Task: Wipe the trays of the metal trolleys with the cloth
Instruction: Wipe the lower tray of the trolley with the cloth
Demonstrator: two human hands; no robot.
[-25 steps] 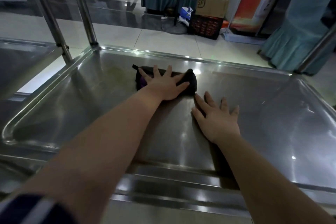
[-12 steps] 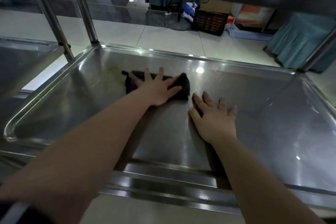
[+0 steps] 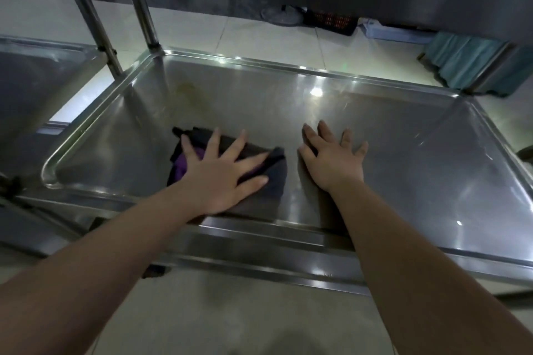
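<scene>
1. Your left hand [image 3: 222, 179] has dragged the dark crumpled cloth with purple folds [image 3: 275, 179] from the middle of the shiny steel trolley tray [image 3: 389, 130] back to its near rim.
2. The cloth now lies level with your right hand [image 3: 331, 164], no longer beyond its fingertips.

A shiny metal tray [image 3: 403, 153] with a raised rim and rounded corners stands above a pale tiled floor [image 3: 259, 34], with a second tray [image 3: 34, 81] just beside it on the left. A dark cloth [image 3: 274, 179] with a purple patch lies on its near left part, pressed under the flat, spread left hand [image 3: 222, 170]. The right hand [image 3: 331, 164] rests flat on bare metal just beside the cloth, and a faint yellowish smear [image 3: 190, 89] shows toward the far left corner.
</scene>
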